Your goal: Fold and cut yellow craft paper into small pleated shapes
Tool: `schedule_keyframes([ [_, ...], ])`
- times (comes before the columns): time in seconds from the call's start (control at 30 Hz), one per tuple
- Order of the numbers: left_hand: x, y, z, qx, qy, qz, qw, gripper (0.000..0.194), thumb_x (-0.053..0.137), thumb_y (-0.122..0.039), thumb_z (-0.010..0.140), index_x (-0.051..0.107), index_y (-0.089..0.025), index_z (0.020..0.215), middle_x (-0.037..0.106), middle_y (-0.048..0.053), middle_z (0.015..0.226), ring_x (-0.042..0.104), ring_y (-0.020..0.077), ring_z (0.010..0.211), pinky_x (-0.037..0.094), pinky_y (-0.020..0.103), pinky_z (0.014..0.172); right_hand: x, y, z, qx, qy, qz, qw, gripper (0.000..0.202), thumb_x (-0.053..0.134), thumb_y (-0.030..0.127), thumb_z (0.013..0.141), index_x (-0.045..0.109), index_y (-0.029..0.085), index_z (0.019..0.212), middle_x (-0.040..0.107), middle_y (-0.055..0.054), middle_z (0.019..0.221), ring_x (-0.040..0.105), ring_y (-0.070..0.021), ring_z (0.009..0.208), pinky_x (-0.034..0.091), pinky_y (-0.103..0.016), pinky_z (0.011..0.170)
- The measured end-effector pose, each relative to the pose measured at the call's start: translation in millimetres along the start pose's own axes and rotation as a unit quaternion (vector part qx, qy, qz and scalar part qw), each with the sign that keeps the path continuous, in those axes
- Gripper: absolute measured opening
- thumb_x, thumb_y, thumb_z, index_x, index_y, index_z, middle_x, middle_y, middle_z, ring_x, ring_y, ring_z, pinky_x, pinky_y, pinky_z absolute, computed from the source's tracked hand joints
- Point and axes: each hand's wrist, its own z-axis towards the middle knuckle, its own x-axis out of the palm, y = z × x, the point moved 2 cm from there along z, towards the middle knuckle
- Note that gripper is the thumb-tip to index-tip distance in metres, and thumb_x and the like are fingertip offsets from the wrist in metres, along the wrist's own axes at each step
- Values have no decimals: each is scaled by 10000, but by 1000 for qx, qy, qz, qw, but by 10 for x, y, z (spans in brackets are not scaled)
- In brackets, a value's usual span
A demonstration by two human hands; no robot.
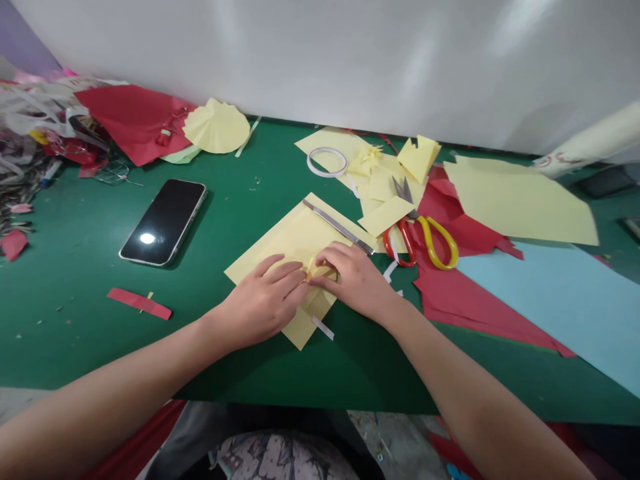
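Head view: left hand (263, 300) and right hand (361, 277) pinch paper (311, 268), room toward table edge (370, 402).

Green counter (260, 173) sits right up against a kinda glossy whitish wall (310, 67), blurry light streaks (520, 25) on it, purple patch (26, 37) far left, littered grey floor (413, 460) below.

The left hand (265, 300) lies palm down, its fingers (286, 272) reaching toward the right hand (363, 279), which is curled, thumb (326, 285) and index finger (329, 254) bent toward each other. Both bare forearms (145, 363) slant back and outward from the fingers.
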Motion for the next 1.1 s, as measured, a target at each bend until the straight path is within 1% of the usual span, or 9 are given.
schedule_keyframes([
  [0.17, 21, 13, -10, 2, 14, -4, 1000, 237, 370, -141, 818, 528, -93, 988, 558, 96, 1039, 446, 197, 1066, 329, 380, 959, -3, 22, -6, 15, -14, 9, 1000, 205, 455, 360, 795, 492, 162, 763, 510, -30, 780, 465, -132, 692, 363, -257, 617],
  [0.4, 25, 2, -12, 7, 21, -14, 1000, 223, 363, -126, 822, 532, -90, 963, 544, 102, 1082, 432, 198, 1087, 319, 381, 969, -53, 53, -4, 44, -9, 58, 997, 57, 550, 197, 733, 506, 171, 759, 531, 1, 745, 475, -110, 680, 380, -238, 609],
  [0.57, 27, 7, -12, 12, 15, -24, 1000, 220, 361, -126, 823, 529, -100, 964, 549, 101, 1078, 453, 205, 1064, 341, 395, 947, -69, 43, -18, 67, -14, 96, 993, 131, 513, 99, 715, 547, 188, 806, 579, -9, 798, 503, -111, 670, 410, -247, 604],
  [0.7, 26, 8, -4, 15, 5, -33, 999, 227, 367, -119, 822, 518, -102, 990, 563, 101, 1049, 474, 194, 1041, 351, 395, 938, -56, 30, -27, 68, -19, 100, 993, 165, 480, 83, 724, 559, 182, 829, 583, -14, 782, 501, -102, 641, 410, -233, 571],
  [0.83, 21, 3, 6, 19, 7, -32, 999, 220, 375, -122, 821, 523, -97, 981, 565, 102, 1037, 465, 208, 1053, 363, 395, 922, -47, 29, -24, 69, -19, 96, 993, 188, 466, 75, 728, 552, 175, 861, 579, -16, 791, 488, -93, 632, 402, -220, 556],
  [1.0, 25, 4, 4, 18, 15, -25, 999, 219, 367, -130, 829, 531, -107, 974, 566, 83, 1037, 466, 203, 1045, 360, 392, 925, -44, 37, -20, 62, -20, 107, 992, 186, 474, 64, 716, 564, 175, 836, 572, -9, 800, 466, -78, 602, 403, -214, 556],
  [1.1, 26, 6, -3, 20, 11, -24, 999, 221, 370, -133, 831, 535, -108, 976, 570, 77, 1031, 469, 198, 1039, 361, 384, 927, -43, 41, -21, 78, -26, 118, 990, 171, 483, 77, 712, 578, 178, 813, 578, -11, 799, 465, -77, 586, 401, -216, 540],
])
